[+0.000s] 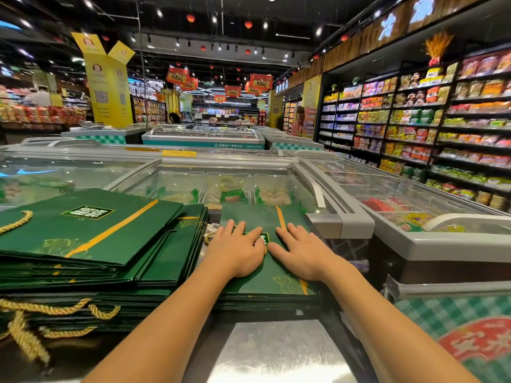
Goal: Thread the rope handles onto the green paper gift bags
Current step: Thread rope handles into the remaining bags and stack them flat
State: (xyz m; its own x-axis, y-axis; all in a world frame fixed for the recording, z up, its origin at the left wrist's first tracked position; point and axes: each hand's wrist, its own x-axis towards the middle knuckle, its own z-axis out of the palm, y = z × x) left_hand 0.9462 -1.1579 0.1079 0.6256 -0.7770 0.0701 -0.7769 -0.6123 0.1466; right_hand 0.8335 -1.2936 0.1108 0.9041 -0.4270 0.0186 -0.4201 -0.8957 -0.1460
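Pressing bag [250,214]: left hand [235,251], right hand [302,251]

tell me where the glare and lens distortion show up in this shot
Head view: ceiling lights glare off the freezer lids and the steel panel near the bottom; the wide lens bows the shelves at right; the left hand, right hand and green bag under them are sharp.

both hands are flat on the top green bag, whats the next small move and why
Probably lift the left hand and pinch the gold rope that shows at its edge. Both it and the right hand lie flat on the green bag, gripping nothing, and whether that rope is threaded yet is hidden under the palm.
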